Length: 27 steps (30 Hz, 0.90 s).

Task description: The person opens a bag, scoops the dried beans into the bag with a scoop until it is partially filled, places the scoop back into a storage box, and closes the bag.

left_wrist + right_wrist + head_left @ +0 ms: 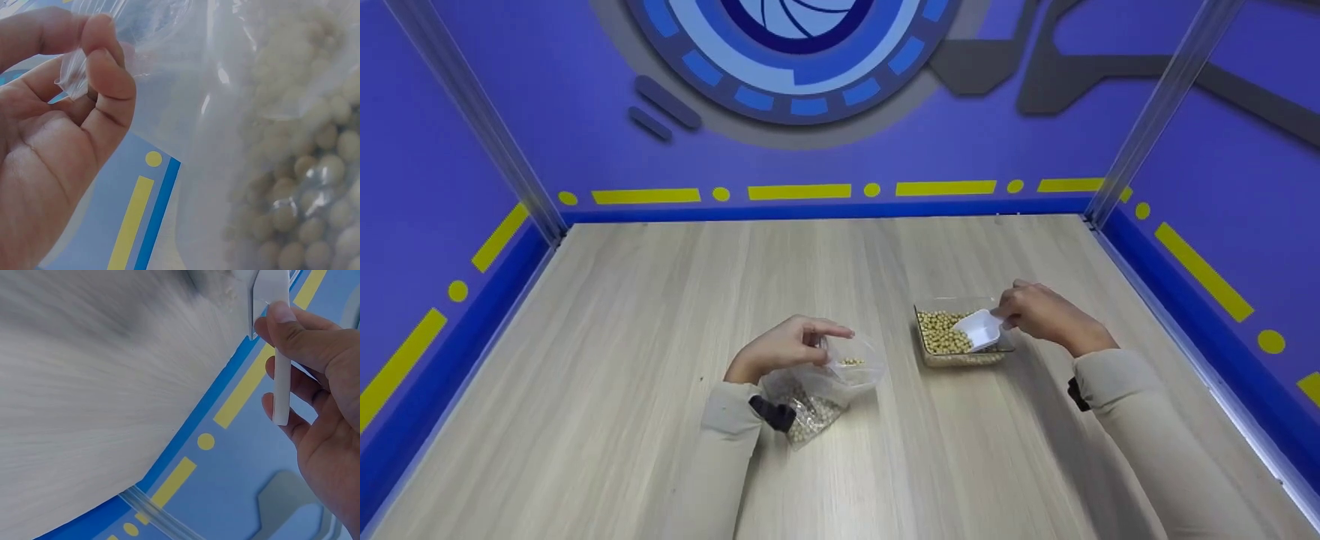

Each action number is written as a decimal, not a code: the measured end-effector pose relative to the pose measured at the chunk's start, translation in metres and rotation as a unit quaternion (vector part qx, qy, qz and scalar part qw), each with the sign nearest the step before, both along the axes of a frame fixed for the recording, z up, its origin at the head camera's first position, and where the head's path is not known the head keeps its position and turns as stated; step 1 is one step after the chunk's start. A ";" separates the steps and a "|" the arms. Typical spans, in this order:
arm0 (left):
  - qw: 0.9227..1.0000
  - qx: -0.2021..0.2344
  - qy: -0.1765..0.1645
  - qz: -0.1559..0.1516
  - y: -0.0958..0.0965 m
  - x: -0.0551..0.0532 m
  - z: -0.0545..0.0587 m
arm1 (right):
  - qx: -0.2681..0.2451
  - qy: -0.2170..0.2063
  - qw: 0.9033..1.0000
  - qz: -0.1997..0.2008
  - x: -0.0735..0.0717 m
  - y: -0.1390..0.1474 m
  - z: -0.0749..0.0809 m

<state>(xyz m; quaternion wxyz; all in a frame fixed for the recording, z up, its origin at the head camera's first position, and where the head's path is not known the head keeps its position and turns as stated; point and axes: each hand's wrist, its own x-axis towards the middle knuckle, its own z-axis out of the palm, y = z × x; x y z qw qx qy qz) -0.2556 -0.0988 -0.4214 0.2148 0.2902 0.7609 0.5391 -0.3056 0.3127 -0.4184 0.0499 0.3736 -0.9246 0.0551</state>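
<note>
A clear plastic bag (814, 411) partly filled with pale round beans, probably soybeans, rests on the table with its mouth spread. My left hand (787, 346) pinches the bag's rim between thumb and fingers; the left wrist view shows the beans (304, 202) through the film beside that hand. To the right stands a clear rectangular container (964, 360) holding more beans (941, 332). A white scoop (981, 330) dips into them, tilted, its handle (282, 391) gripped by my right hand (1046, 315) at the container's right side. The scoop's far part is cut off in the right wrist view.
Both bag and container sit on a light wood-grain table (660, 300). Blue panels with yellow marks (799, 192) wall in its back and both sides. A black strap piece (772, 412) on the left wrist hangs over part of the bag.
</note>
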 end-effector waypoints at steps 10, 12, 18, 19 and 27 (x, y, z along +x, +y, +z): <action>1.000 -0.006 0.004 0.009 0.001 0.001 -0.001 | -0.022 -0.020 1.000 -0.005 -0.001 -0.002 -0.004; 1.000 -0.006 0.003 0.011 0.001 0.002 -0.001 | -0.025 -0.029 0.999 -0.008 -0.002 -0.002 -0.005; 1.000 -0.008 0.006 0.011 0.001 0.001 -0.001 | -0.042 -0.028 0.999 -0.015 -0.002 -0.002 -0.009; 1.000 -0.007 0.007 0.011 0.001 0.001 -0.001 | -0.045 -0.025 0.999 -0.014 -0.003 -0.002 -0.010; 1.000 -0.004 0.001 0.003 0.001 0.001 0.000 | -0.061 -0.008 0.998 -0.010 -0.003 -0.003 -0.016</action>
